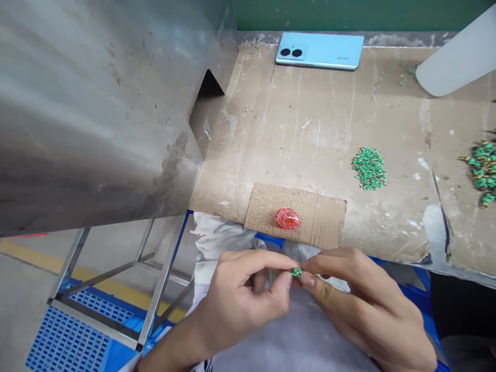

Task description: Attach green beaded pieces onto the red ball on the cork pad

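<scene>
Above my lap, just off the table's front edge, my left hand and my right hand meet fingertip to fingertip. Between them is a tiny green piece with dark marks, pinched by thumb and forefinger on either side. The fingertips hide part of it, so its exact kind does not show. Beyond the hands, a small red oval dish with a glossy surface sits on a cardboard piece. To the right lies a pile of small green pieces with dark ends.
A cardboard-covered table bears a light blue phone at the back and a white cylinder at the right. Larger green-and-yellow pieces lie at the right edge. A big metal panel stands left, above a metal frame.
</scene>
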`<state>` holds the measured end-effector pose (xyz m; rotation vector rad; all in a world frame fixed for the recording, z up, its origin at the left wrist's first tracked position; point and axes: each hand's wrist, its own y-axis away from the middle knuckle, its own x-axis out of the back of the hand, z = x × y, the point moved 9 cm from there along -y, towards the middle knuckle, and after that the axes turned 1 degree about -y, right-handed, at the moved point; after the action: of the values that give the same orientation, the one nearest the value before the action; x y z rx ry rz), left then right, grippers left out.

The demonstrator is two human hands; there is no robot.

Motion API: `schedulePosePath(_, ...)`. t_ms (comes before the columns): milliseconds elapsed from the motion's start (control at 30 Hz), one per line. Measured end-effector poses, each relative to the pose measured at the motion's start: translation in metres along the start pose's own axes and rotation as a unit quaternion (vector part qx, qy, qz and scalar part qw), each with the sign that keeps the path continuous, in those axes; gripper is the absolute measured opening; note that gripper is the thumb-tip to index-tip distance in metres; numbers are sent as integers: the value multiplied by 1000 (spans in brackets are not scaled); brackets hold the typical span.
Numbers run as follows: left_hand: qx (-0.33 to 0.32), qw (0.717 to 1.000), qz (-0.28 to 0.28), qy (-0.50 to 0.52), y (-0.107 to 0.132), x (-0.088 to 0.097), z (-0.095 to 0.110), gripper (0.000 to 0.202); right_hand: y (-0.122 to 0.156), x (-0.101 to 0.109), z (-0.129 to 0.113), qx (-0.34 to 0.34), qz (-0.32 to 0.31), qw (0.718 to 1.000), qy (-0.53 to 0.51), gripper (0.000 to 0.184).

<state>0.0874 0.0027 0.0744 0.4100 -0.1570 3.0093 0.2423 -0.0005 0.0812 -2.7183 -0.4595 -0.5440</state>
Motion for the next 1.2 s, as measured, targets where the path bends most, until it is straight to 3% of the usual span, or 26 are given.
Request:
schedulePosePath(233, -75, 997, 19, -27, 3, -1, 6, 18, 7, -3, -13, 115, -4, 992, 59, 20)
schedulePosePath(400, -85, 996, 15, -38, 3, -1, 7, 19, 4, -7, -17, 135, 13, 990, 40, 18)
schedulePosePath(500, -60, 997, 3, -51, 3, -6, 1, 22, 1, -6, -17, 122, 31, 992, 17, 23)
schedulePosePath(600, 16, 999, -28, 43, 5, -13, -17, 30, 4, 4, -7, 125, 52, 991, 9, 23)
schedulePosePath(667, 101, 987, -47, 113, 8, -15, -35, 29, 7, 33, 15, 73, 141, 985, 70, 16)
schedulePosePath(700, 144, 977, -46, 147, 10, -14, -44, 25, 12, 58, 30, 20, 228, 966, 120, 14)
schedulePosePath(767, 206, 952, -37, 225, 14, -8, -57, 21, 21, 101, 57, -56, 327, 927, 176, 3)
schedulePosePath(867, 235, 906, -40, 351, 18, -1, -64, 18, 36, 157, 80, -108, 443, 861, 224, 25)
schedulePosePath(933, 245, 878, -60, 406, 21, -2, -65, 15, 39, 176, 87, -128, 468, 839, 247, 40)
schedulePosePath(1033, 259, 866, -54, 424, 24, -3, -66, 9, 30, 176, 89, -143, 427, 847, 283, 34)
schedulePosePath(1133, 293, 859, -25, 419, 26, -5, -65, 16, 7, 148, 98, -153, 295, 898, 288, 25)
schedulePosePath(1200, 316, 849, -27, 423, 27, -8, -63, 24, -5, 132, 106, -158, 229, 917, 286, 23)
